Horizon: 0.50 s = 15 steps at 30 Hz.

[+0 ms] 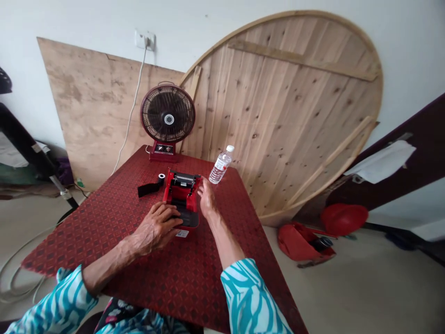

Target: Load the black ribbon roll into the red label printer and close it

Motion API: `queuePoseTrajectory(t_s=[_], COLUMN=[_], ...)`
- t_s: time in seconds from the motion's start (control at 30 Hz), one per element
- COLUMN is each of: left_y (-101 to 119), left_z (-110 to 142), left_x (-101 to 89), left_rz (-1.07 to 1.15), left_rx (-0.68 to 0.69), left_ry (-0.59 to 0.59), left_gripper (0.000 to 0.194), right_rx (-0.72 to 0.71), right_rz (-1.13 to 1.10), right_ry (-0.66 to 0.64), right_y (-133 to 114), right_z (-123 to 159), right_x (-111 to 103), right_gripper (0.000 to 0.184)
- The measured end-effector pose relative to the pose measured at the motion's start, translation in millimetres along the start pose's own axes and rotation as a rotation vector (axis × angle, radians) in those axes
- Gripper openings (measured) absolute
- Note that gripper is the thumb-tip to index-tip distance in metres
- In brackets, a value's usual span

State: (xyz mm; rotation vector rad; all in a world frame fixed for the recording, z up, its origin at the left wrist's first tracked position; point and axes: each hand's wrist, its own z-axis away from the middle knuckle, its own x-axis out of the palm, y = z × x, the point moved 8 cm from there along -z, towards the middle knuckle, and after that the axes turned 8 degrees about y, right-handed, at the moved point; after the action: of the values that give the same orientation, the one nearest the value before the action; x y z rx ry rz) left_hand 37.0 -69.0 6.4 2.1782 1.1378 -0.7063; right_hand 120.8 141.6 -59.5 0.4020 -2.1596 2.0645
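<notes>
A small red and black machine (192, 203) stands on the patterned table, its top open and a dark roller-like bar showing across its back part. On its left front lies my left hand (160, 226), fingers spread and slightly bent over the black front panel. My right hand (207, 200) is at the machine's right side, thumb and fingers closed about its upper right edge; some of those fingers are hidden. Left of the machine is a black strip-like piece (149, 189) beside a small white-ended roll (162, 176). A clear plastic bottle (219, 168) with a white cap stands behind my right hand.
The table (139, 287) has a dark red patterned cover. A dark red fan (168, 116) stands at its back. A round wooden tabletop (278, 106) and a plywood sheet (93, 93) lean on the wall. Right of the table, a red bag (295, 243) lies on the floor.
</notes>
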Motion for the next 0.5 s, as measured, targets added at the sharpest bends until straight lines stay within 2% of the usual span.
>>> queuePoseTrajectory(t_s=[0.1,0.17,0.2,0.27,0.33,0.4,0.5], left_y=[0,0,-1,-2,-7,-24,-70], left_z=[3,4,5,7,9,9,15], left_x=[-1.1,-0.4,-0.1,-0.1,-3.5,-10.2,-13.4], left_rz=[-0.007,-0.005,0.0,0.025,0.091,0.189,0.402], left_rx=[0.002,-0.003,-0.007,-0.016,-0.04,-0.161,-0.559], left_ry=[0.013,0.005,0.001,-0.004,0.028,0.119,0.307], left_gripper=[0.021,0.022,0.023,0.023,0.021,0.019,0.025], right_rx=[-0.088,-0.194,-0.204,-0.173,-0.096,-0.023,0.024], right_rz=[0.053,0.13,0.15,0.13,0.058,-0.011,-0.056], right_ry=[0.007,-0.009,-0.015,0.001,0.016,0.015,0.005], right_y=[-13,-21,-19,-13,-2,8,15], right_z=[10,27,36,52,61,65,65], right_x=[-7,-14,-17,-24,-27,-27,-25], right_gripper=[0.044,0.036,0.033,0.025,0.027,0.035,0.036])
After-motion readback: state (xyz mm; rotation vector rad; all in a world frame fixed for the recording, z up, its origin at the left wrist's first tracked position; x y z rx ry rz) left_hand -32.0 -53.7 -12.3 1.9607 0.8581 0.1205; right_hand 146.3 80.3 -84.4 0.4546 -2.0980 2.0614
